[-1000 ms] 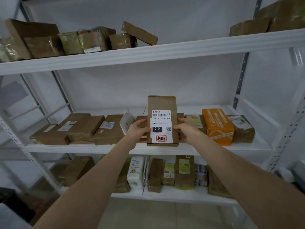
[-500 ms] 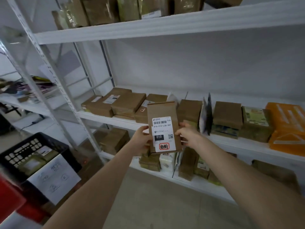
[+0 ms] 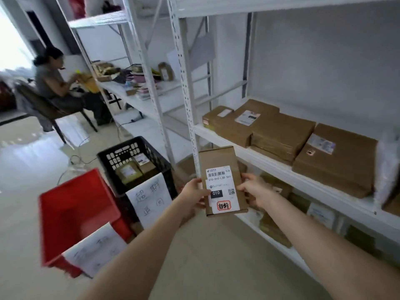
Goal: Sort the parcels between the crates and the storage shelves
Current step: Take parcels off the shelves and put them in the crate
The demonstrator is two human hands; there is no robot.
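Right now both hands hold one small brown cardboard parcel (image 3: pixel 216 158) upright in the air, in front of the white metal shelving and just right of the crates. The left hand (image 3: pixel 192 195) grips its left edge, thumb lying on the front near the black "010" mark, the other fingers hidden behind the box. The right hand (image 3: pixel 253 191) grips the right edge the same way, its thumb tip touching the side of the white shipping label (image 3: pixel 223 185). That label faces the camera and bears a barcode, a QR code and a red stamp at the bottom.

Below and to the left, a black perforated crate (image 3: pixel 112 158) stands on the floor with a few taped brown parcels (image 3: pixel 134 172) inside and a handwritten paper sheet (image 3: pixel 151 200) hanging on its front. A red crate (image 3: pixel 71 208) stands beside it, nearer the camera, with its own paper sheet (image 3: pixel 95 250). On the middle shelf board (image 3: pixel 266 162), flat brown parcels (image 3: pixel 279 135) lie side by side and overlapping. At the far left, a person (image 3: pixel 52 83) sits on a chair.
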